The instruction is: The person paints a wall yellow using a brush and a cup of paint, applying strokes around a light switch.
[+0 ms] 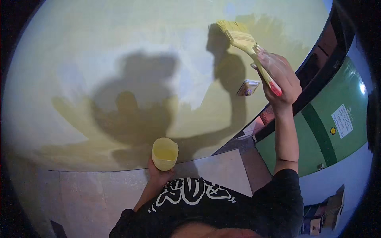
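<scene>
My right hand (281, 79) grips the pale handle, red at its end, of a wide paintbrush (243, 39). Its yellow-coated bristles are raised against the cream-yellow wall (71, 43), which has uneven paint patches and dark shadows; whether they touch it I cannot tell. A small square plate (247, 87) sits on the wall left of that hand. Low in the middle, my left hand (158, 170) holds a pale yellow container (164, 154) with yellow paint inside.
At the right, a dark-framed opening borders the wall, and a green door (349, 107) carries a paper sheet (342, 121). Pale floor tiles (95, 194) lie below the wall. A pile of boxes or boards (323, 212) stands at the lower right.
</scene>
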### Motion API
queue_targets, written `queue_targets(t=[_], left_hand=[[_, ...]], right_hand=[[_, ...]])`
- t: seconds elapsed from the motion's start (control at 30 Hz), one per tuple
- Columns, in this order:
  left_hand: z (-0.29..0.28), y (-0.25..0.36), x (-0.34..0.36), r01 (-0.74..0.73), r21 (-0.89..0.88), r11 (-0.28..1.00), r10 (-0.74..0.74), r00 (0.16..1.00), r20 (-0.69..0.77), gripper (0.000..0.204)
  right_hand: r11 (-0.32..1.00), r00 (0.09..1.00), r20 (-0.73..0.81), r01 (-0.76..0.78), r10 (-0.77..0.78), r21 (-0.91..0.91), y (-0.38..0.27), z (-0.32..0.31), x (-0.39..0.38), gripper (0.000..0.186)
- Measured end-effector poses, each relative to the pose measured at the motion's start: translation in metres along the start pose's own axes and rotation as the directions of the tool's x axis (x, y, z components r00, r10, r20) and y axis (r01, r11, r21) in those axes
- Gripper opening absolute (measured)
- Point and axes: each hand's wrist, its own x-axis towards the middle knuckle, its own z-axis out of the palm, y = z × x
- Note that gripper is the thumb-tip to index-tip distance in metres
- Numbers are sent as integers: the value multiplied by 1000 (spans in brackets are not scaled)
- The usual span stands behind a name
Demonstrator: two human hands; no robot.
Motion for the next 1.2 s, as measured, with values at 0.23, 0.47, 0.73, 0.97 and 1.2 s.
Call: queue_targets(t=[0.23, 0.47, 0.73, 0.97, 1.2], left_hand=[[12, 0, 0, -25, 2, 1000, 25, 1000, -11, 57], [4, -5, 4, -53, 60, 997, 51, 998, 36, 56], [14, -15, 7, -31, 53, 998, 32, 999, -19, 53], [2, -1, 4, 53, -11, 999, -52, 994, 92, 55], [4, -3, 7, 53, 33, 998, -54, 997, 51, 56]], right_hand=[[996, 997, 1, 82, -82, -37, 8, 12, 8, 30], [1000, 997, 81, 10, -12, 20, -9, 21, -12, 30], [991, 972, 236, -23, -8, 128, -56, 26, -63, 32], [993, 995, 75, 75, -68, -88, -20, 1, -15, 33], [996, 998, 7, 56, -56, -71, 6, 20, -21, 28]])
